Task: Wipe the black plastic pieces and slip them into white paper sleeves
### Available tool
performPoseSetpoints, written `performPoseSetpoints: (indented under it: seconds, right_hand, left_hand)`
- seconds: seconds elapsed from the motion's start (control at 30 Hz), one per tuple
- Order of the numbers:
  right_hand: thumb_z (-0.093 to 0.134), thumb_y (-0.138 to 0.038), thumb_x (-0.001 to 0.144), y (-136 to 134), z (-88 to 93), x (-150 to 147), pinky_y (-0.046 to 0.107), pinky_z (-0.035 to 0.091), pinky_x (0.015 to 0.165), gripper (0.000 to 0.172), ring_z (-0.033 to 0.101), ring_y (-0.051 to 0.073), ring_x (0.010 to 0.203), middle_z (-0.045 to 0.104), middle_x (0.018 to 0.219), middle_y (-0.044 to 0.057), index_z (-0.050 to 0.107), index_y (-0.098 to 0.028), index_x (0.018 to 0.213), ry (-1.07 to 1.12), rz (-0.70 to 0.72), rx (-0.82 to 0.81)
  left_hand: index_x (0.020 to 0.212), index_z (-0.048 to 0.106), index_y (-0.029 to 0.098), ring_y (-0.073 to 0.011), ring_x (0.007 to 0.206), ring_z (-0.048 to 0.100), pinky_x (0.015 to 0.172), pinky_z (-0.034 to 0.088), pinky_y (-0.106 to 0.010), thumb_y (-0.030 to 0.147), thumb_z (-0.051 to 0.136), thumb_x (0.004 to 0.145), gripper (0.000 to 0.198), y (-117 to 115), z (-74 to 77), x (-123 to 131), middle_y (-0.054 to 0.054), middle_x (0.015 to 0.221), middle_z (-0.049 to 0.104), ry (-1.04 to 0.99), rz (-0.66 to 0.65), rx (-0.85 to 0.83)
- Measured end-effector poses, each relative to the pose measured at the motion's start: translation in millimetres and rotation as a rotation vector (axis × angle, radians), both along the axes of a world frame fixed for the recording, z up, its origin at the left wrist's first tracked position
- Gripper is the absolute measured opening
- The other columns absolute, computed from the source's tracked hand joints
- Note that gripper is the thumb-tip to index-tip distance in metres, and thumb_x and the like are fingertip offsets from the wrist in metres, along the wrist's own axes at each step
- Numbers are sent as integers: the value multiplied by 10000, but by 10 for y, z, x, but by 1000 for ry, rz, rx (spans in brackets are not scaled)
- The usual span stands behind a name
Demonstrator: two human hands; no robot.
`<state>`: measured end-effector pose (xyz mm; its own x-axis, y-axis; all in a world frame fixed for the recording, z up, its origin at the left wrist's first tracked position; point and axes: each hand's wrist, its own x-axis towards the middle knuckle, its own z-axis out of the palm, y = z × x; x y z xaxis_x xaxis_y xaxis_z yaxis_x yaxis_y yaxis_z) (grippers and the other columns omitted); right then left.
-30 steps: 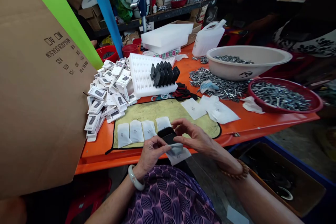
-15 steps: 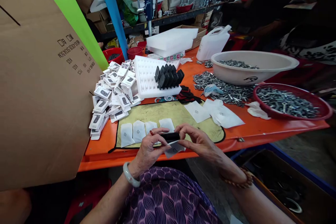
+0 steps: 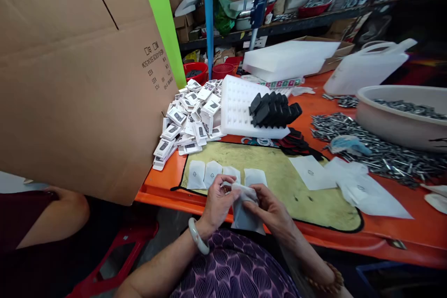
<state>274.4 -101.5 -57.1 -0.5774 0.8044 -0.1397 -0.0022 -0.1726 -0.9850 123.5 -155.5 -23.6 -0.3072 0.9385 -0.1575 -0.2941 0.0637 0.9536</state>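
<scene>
Pouch (image 3: 246, 209), white, held over near edge of mat (image 3: 314, 195), above lap. Left hand (image 3: 218, 205) pinching pouch's upper left corner, thumb on top. Right hand (image 3: 272, 212) curled, gripping pouch's right side. Possibly dark item inside pouch; hard to tell. Row of four filled pouches (image 3: 226, 174) lying on mat just beyond hands. Foam tray (image 3: 240, 111) with black parts (image 3: 274, 109) beyond mat. Heap of small cards (image 3: 190, 118) left of tray.

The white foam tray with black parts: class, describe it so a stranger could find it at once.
Start at the orange table and go past the yellow mat. The white foam tray lies right of the heap of small white packets. It alone has a grid of holes, with black parts standing in a row.
</scene>
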Motion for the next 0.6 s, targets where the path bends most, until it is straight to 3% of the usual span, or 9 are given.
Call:
performPoseSetpoints:
  seconds: [0.07,0.13,0.2,0.27,0.43,0.53,0.6]
  right_hand:
    - [766,-512,665,-33,-70,-123,284,506,605,485,592,157,666,634,782,-2,499,-238,964,60,-59,-145]
    - [788,-517,631,-56,-107,-232,285,512,596,533,598,153,641,646,774,-1,485,-238,970,73,-76,-226]
    - [773,-540,633,-63,-127,-323,277,508,592,522,601,152,645,644,762,1,500,-228,950,49,-47,-210]
    - [720,-570,670,-39,-147,-411,268,501,582,477,598,148,650,631,753,3,526,-214,920,-9,-16,-140]
    - [618,-528,731,177,-246,-791,255,488,490,401,593,134,560,571,719,-26,514,-208,949,-165,-8,-41]
    - [569,-394,770,304,-316,-1159,231,447,436,315,567,115,492,562,730,-39,469,-215,1009,-283,55,-9]
    - [550,-299,785,337,-356,-1403,228,437,474,316,551,106,494,577,740,-29,461,-202,1072,-384,95,105]
  left_hand:
    - [960,536,177,-100,753,556,700,441,-228,420,831,600,525,-79,-121,-24,-52,1053,597,-117,19,-110]
    - [990,564,147,-101,710,551,678,434,-228,464,852,552,612,-177,-232,-52,-44,933,618,-235,-73,-211]
    - [980,615,105,-115,694,559,685,435,-241,485,857,532,634,-272,-310,-107,-46,839,637,-314,-175,-261]
    - [970,654,90,-129,686,571,684,437,-251,481,858,532,621,-338,-354,-224,-54,811,657,-329,-180,-275]
    - [889,667,110,-147,675,590,678,450,-261,469,844,551,524,-308,-456,-833,-60,798,687,-218,91,-269]
    - [906,644,119,-176,750,616,733,477,-287,522,790,595,530,-205,-598,-1224,-76,862,697,-6,232,-247]
    - [921,632,125,-188,784,626,741,484,-291,550,743,637,523,-133,-710,-1389,-82,884,698,119,270,-263]
